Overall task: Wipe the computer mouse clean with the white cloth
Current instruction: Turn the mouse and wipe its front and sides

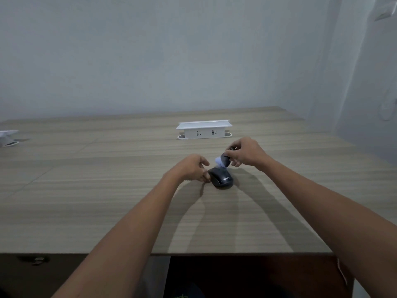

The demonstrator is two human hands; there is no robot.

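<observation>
Here the right hand (245, 152) hovers just above the far end of the computer mouse (221, 179), fingers pinched round a small dark object with the white cloth (219, 161) bunched under it; what that dark piece is I cannot tell. The left hand (193, 167) sits at the mouse's left flank, fingers curled and touching it, apparently steadying it. The cloth's edge seems to meet the mouse's far end, so wiping looks underway or about to start, with most of the shell still to do. The mouse is a smooth, rounded black shell with pale lettering, resting near the middle of the wood-grain laminate table (107, 201). Farther off stands a boxy white plastic socket unit (204, 130).
</observation>
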